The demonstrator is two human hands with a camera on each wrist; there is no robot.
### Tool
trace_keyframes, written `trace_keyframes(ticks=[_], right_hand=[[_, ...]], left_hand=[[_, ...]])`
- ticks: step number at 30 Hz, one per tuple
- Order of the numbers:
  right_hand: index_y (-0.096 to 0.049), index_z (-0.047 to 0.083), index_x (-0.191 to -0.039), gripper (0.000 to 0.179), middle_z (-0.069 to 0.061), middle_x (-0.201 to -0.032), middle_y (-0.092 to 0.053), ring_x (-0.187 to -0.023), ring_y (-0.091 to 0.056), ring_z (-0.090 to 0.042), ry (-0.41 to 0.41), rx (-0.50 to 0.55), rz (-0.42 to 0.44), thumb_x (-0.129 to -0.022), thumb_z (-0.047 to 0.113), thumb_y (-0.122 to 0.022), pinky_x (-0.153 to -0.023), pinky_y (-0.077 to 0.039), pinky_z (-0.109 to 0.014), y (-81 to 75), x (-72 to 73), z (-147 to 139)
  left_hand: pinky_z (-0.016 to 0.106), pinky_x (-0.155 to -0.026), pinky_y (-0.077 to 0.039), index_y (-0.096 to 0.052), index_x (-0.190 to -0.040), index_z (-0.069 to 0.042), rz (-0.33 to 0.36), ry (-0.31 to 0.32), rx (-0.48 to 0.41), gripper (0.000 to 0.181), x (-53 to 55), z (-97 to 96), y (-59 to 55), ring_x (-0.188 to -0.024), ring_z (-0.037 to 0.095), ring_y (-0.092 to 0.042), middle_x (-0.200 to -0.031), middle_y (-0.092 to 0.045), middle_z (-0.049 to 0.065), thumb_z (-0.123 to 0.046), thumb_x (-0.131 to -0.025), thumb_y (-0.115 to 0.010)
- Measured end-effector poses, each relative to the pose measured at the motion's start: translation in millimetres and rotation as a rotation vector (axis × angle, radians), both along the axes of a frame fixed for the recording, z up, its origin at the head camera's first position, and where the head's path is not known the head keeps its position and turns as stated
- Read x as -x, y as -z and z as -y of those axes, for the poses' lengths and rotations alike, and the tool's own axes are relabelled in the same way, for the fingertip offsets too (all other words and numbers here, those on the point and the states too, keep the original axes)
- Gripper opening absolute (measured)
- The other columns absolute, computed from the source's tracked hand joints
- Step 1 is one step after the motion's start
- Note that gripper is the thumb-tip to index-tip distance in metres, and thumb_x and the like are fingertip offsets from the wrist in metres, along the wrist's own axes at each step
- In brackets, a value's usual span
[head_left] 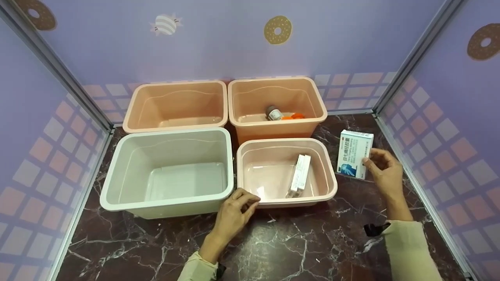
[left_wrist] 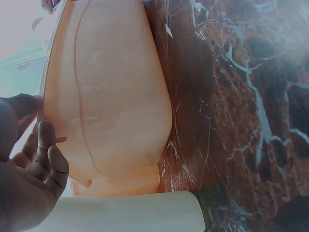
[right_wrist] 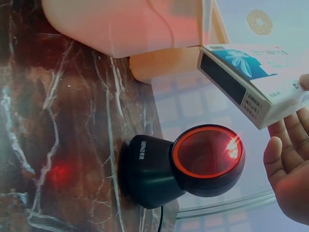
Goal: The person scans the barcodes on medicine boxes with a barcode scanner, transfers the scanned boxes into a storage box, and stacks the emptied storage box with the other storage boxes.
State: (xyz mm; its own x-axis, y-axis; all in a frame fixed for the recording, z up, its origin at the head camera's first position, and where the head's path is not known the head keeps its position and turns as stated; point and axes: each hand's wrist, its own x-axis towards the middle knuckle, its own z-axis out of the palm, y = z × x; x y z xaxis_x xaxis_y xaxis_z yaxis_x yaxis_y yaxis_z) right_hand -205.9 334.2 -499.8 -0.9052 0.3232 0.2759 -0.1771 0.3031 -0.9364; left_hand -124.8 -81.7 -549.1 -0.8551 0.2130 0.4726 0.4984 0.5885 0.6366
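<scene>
My right hand [head_left: 384, 175] pinches a white and blue medicine box [head_left: 351, 154] by its right edge, thumb on the printed front. The right wrist view has the box's end tilted above a black barcode scanner [right_wrist: 157, 171], whose round window glows red. My left hand [head_left: 232, 214] is at the near left corner of the small pale pink bin [head_left: 265, 175]. Seen from the left wrist, its thumb and fingers pinch that bin's rim [left_wrist: 44, 72]. Slim white boxes [head_left: 300, 173] lie inside the pink bin, toward its right side.
A pale green bin [head_left: 187, 181] stands left of the pink one. Behind them are two orange bins; the right one [head_left: 250, 99] holds a small brown bottle [head_left: 274, 113] and an orange item [head_left: 295, 116]. Purple walls enclose the dark marble-patterned tabletop [head_left: 289, 242] at the back and both sides.
</scene>
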Motion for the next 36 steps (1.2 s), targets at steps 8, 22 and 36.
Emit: trace_keyframes(ticks=[8, 22, 36], right_hand=[[-0.064, -0.014, -0.113, 0.031, 0.013, -0.087, -0.067, -0.075, -0.064, 0.000, 0.043, -0.046, -0.046, -0.085, -0.003, -0.072, -0.061, -0.051, -0.010, -9.1, -17.3, 18.0], [-0.071, 0.003, -0.112, 0.029, 0.020, -0.086, -0.062, -0.070, -0.056, 0.002, 0.197, -0.197, -0.038, -0.084, 0.007, -0.077, -0.060, -0.043, -0.009, 48.5, -10.1, 9.4], [-0.073, 0.008, -0.112, 0.032, -0.009, -0.101, -0.071, -0.076, -0.055, 0.011, 0.256, -0.402, -0.089, -0.082, 0.016, -0.080, -0.063, -0.044, -0.006, 59.2, -15.1, 9.5]], left_hand=[[0.016, -0.063, -0.052, -0.076, -0.098, -0.019, -0.018, -0.002, 0.006, 0.008, 0.6, -0.4, 0.9, -0.070, 0.006, -0.060, -0.091, -0.062, -0.005, -0.017, -0.090, -0.075], [0.015, -0.063, -0.052, -0.076, -0.098, -0.018, -0.007, 0.000, -0.011, 0.009, 0.1, -0.4, 2.3, -0.070, 0.008, -0.062, -0.092, -0.062, -0.006, -0.016, -0.089, -0.076], [0.014, -0.062, -0.052, -0.075, -0.099, -0.018, -0.006, 0.004, -0.018, 0.010, 1.6, -0.3, 1.1, -0.070, 0.006, -0.061, -0.091, -0.062, -0.006, -0.016, -0.089, -0.076]])
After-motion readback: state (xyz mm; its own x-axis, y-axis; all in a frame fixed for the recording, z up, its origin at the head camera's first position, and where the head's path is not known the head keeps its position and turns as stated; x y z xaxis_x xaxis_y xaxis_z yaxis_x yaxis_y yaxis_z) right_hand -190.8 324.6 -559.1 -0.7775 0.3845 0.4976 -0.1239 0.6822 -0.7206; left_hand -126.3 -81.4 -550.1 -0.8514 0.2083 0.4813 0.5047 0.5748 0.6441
